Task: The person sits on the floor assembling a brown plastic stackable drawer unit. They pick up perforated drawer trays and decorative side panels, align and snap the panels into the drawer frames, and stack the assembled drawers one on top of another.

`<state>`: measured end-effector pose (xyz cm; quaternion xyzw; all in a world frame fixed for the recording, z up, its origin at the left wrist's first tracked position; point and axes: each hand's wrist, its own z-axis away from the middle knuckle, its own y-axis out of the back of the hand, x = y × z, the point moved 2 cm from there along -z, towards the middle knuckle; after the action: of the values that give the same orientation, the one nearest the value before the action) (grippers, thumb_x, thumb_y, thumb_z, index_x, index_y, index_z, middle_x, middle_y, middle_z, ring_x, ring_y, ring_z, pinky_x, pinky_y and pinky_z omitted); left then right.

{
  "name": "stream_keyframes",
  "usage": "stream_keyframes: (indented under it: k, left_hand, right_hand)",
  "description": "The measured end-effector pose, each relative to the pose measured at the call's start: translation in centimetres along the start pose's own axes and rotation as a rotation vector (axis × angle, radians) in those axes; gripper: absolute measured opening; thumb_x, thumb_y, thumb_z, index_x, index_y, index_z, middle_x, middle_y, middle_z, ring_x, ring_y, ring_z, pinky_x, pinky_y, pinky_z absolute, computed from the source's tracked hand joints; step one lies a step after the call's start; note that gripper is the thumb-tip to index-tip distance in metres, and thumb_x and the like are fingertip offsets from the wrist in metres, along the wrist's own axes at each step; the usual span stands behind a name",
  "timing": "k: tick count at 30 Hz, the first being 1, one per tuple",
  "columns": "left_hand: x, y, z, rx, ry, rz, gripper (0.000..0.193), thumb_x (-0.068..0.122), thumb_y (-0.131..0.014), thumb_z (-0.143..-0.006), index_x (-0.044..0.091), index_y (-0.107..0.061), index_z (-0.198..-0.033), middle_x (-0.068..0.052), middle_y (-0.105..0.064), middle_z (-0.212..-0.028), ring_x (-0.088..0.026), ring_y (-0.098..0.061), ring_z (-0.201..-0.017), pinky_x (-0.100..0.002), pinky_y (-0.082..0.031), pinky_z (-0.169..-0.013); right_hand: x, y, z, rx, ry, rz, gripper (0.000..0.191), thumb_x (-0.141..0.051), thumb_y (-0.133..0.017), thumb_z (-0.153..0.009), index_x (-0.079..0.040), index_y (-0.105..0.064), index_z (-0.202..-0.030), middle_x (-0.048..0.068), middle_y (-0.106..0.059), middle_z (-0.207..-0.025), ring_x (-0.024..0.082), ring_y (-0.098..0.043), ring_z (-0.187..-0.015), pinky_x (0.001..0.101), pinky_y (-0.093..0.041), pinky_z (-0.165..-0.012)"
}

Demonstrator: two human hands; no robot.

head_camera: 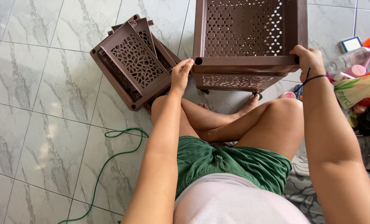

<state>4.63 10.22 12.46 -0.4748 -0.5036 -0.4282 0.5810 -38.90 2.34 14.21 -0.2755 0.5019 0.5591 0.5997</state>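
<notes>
A brown plastic rack (pixel 245 64) with perforated shelves stands on small wheels on the tiled floor in front of my crossed legs. My left hand (pixel 180 76) rests its fingertips on the near left corner of the top shelf, beside an open corner socket. At the near right corner my right hand (pixel 308 58) grips the rim of that same shelf. A dark band circles that wrist.
A stack of loose brown lattice panels and a tray (pixel 133 62) lies on the floor to the left. A green cable (pixel 110 159) curls across the tiles. Bottles, jars and a printed bag (pixel 357 89) crowd the right edge.
</notes>
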Motion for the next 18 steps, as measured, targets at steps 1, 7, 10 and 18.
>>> stream_keyframes:
  k: [1,7,10,18]
  left_hand:
    - [0.1,0.0,-0.1,-0.002,0.0,0.009,0.057,0.041,-0.069,-0.097,-0.005,-0.068,-0.13,-0.006,-0.074,-0.113,-0.011,-0.064,-0.107,-0.026,-0.048,-0.098]
    - [0.9,0.7,-0.4,0.026,0.024,-0.046,0.058,0.046,-0.065,-0.097,-0.004,-0.073,-0.126,-0.006,-0.074,-0.109,-0.012,-0.064,-0.102,-0.027,-0.048,-0.096]
    - [1.0,0.8,-0.5,0.011,0.018,-0.028,0.058,0.046,-0.065,-0.098,-0.005,-0.073,-0.126,-0.005,-0.073,-0.107,-0.012,-0.063,-0.101,-0.028,-0.048,-0.096]
    - [0.8,0.1,-0.4,-0.059,0.026,-0.03,0.057,0.043,-0.066,-0.098,-0.004,-0.068,-0.13,-0.008,-0.074,-0.115,-0.015,-0.066,-0.109,-0.03,-0.049,-0.101]
  right_hand:
    - [-0.1,0.0,0.0,0.005,-0.011,0.001,0.019,-0.02,-0.074,-0.08,-0.004,-0.068,-0.089,0.003,-0.062,-0.076,0.014,-0.055,-0.058,0.032,-0.033,-0.046]
    - [0.1,-1.2,0.3,-0.032,0.046,0.004,0.022,-0.02,-0.076,-0.082,-0.001,-0.069,-0.09,0.001,-0.063,-0.08,0.01,-0.055,-0.064,0.0275,-0.041,-0.053]
    - [0.1,-1.6,0.4,-0.057,0.068,-0.032,0.021,-0.019,-0.076,-0.082,-0.001,-0.068,-0.091,0.001,-0.063,-0.081,0.009,-0.055,-0.066,0.0267,-0.042,-0.054]
    - [-1.0,-0.2,1.2,0.004,-0.072,0.063,0.018,-0.024,-0.074,-0.081,-0.008,-0.067,-0.087,-0.001,-0.058,-0.073,0.011,-0.048,-0.055,0.0312,-0.026,-0.044]
